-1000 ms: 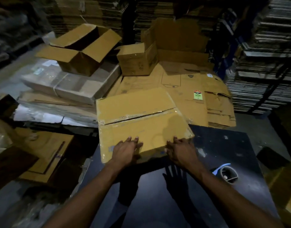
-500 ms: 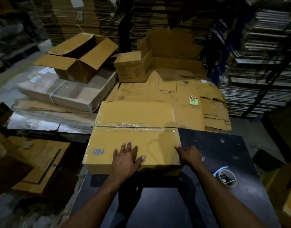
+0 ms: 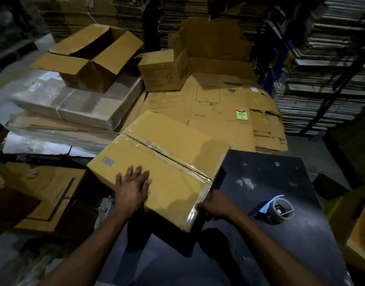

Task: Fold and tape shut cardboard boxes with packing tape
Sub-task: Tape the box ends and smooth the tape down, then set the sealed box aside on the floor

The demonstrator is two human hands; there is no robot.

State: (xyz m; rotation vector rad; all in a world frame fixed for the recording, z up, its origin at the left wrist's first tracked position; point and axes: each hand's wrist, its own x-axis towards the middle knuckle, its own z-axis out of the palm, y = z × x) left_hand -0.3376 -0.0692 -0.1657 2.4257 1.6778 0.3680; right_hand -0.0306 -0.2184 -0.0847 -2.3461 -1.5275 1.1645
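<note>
A closed brown cardboard box (image 3: 167,162), its top seam covered by a strip of clear packing tape that runs from its far left corner to its near right side, sits turned at an angle over the far left corner of the dark desk (image 3: 280,234), with its left part overhanging the desk's left edge. The left hand (image 3: 134,186) lies flat on the near part of the box's top, fingers straight and slightly spread. The right hand (image 3: 215,205) grips the box's near right corner, fingers curled round the edge there. A roll of packing tape on a blue-handled dispenser (image 3: 277,209) lies on the desk near its right edge, just right of the right hand and apart from the box. Beyond the desk's far edge lies a pile of flattened brown cardboard sheets (image 3: 229,112), one with a small green and red label. On that pile stands a small closed brown carton (image 3: 163,71). Further left, an open brown cardboard box (image 3: 90,56) with its flaps spread rests on a plastic-wrapped bundle of flat cardboard (image 3: 78,104).
</note>
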